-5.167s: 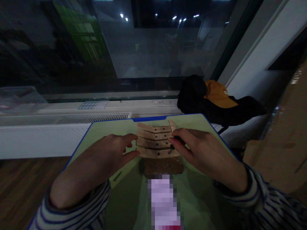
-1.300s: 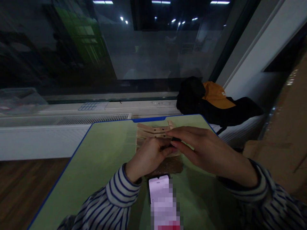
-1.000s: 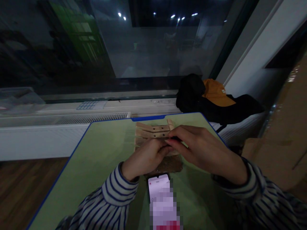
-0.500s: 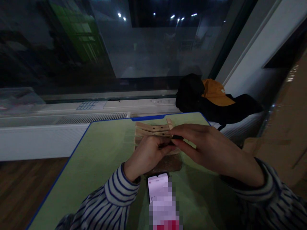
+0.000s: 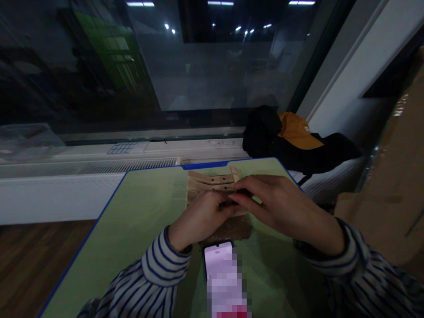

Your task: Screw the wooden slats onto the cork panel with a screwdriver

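My left hand point(image 5: 202, 216) and my right hand point(image 5: 270, 198) meet above the middle of the table, their fingertips pinched close together. Something small and dark sits between the fingers, too shaded to name. Just behind the hands lie light wooden pieces point(image 5: 212, 179) with dark round holes, side by side; my hands cover part of them. A flat brown piece point(image 5: 233, 229) rests below the fingers. Nearer to me is a phone point(image 5: 220, 269) with its screen lit, part of it blurred out.
The green table point(image 5: 142, 221) has a blue edge. Past it are a white radiator point(image 5: 66, 194), a window sill and a dark window. A mustard cap point(image 5: 296, 130) lies on a black bag point(image 5: 265, 137) at the back right. A cardboard box point(image 5: 391, 185) stands at the right.
My right hand has shifted slightly left, closer to my left hand, and its fingers now cover more of the dark thing. The wooden pieces and phone stay in place.
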The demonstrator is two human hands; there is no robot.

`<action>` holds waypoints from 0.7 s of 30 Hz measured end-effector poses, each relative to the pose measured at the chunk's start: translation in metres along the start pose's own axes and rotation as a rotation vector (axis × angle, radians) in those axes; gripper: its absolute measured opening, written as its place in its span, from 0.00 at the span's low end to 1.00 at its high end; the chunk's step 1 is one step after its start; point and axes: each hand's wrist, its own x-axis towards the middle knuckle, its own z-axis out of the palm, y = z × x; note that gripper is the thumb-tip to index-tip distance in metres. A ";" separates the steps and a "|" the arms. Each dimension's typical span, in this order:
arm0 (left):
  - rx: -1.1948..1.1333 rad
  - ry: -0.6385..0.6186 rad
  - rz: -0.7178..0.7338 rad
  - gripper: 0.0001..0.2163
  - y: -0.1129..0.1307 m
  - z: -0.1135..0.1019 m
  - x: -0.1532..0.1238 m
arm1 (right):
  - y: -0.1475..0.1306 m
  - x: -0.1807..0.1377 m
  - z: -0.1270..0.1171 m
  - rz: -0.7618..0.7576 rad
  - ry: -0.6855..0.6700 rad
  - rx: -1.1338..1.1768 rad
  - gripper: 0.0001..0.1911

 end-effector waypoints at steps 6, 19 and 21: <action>-0.076 0.073 0.002 0.07 0.000 0.002 0.001 | -0.001 -0.004 -0.003 -0.027 0.023 0.007 0.14; -0.052 -0.061 0.006 0.11 -0.004 0.000 0.001 | 0.004 0.001 0.005 -0.030 0.036 0.025 0.10; -0.047 -0.053 0.007 0.10 -0.004 0.000 0.001 | 0.002 0.001 0.006 -0.023 0.041 -0.001 0.11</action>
